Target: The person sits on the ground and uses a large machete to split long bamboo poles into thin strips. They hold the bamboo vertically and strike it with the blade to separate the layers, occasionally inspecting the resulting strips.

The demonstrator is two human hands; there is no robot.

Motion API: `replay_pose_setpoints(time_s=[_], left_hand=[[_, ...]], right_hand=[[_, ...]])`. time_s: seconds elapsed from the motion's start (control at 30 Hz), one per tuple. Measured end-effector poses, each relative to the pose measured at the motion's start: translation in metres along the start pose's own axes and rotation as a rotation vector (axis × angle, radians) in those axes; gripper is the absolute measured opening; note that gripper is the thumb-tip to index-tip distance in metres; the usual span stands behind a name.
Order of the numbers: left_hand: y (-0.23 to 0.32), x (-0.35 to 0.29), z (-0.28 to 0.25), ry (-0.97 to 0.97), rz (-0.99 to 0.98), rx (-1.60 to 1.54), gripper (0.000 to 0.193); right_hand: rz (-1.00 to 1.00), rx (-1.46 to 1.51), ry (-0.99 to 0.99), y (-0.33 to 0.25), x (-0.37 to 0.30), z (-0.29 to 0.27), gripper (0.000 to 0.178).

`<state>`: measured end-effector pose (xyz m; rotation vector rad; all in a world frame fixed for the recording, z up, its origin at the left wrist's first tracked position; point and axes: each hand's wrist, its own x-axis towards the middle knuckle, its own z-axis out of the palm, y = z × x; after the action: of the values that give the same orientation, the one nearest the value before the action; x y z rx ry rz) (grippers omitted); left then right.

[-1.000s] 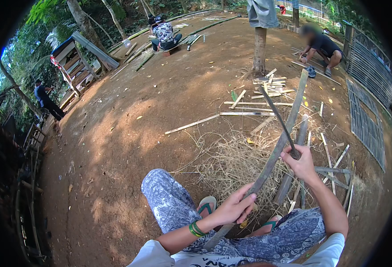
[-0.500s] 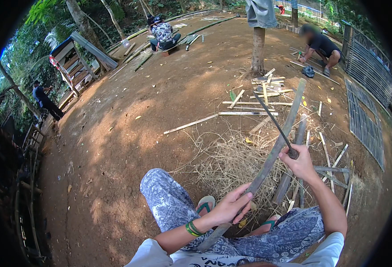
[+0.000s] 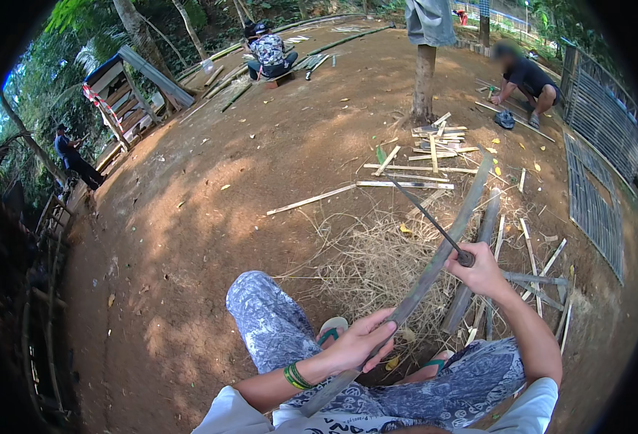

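A long grey-green bamboo strip (image 3: 431, 273) slants from my lap up and to the right, its far end raised over the ground. My left hand (image 3: 360, 340) is wrapped round its lower part. In my right hand (image 3: 478, 273) is the dark handle of a long thin knife (image 3: 429, 217), with the fingers closed round it. The blade points up and to the left, crossing the strip near the handle; whether it touches the strip I cannot tell. Beneath the strip lies a heap of thin bamboo shavings (image 3: 366, 260) in front of my feet.
A thick bamboo piece (image 3: 478, 267) lies right of the shavings, near a small wooden frame (image 3: 539, 286). Split bamboo pieces (image 3: 438, 145) are piled by a tree trunk (image 3: 423, 87). One person (image 3: 529, 79) squats at far right, another (image 3: 269, 54) sits farther back, a third (image 3: 76, 155) stands left.
The knife and my right hand have moved slightly left and down. The bamboo strip has shifted a little down and left with my left hand. Both grips stay closed.
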<state>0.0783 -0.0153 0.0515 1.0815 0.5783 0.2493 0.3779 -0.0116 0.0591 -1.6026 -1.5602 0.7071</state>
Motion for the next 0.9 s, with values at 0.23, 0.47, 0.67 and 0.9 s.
replay_pose_setpoints(time_s=[0.23, 0.47, 0.67, 0.9], left_hand=[[0.002, -0.012, -0.002, 0.048, -0.042, 0.006, 0.042], [-0.006, -0.031, -0.011, 0.043, -0.057, -0.022, 0.043], [-0.013, -0.058, -0.021, 0.022, -0.114, -0.059, 0.045], [-0.024, -0.102, -0.032, 0.062, -0.122, -0.077, 0.043]], right_hand=[[0.010, -0.085, -0.024, -0.005, 0.005, 0.002, 0.017], [0.021, -0.060, 0.006, 0.011, 0.009, 0.009, 0.016], [0.038, -0.052, 0.044, 0.036, 0.013, 0.002, 0.017], [0.052, -0.216, 0.254, 0.102, 0.025, -0.029, 0.017]])
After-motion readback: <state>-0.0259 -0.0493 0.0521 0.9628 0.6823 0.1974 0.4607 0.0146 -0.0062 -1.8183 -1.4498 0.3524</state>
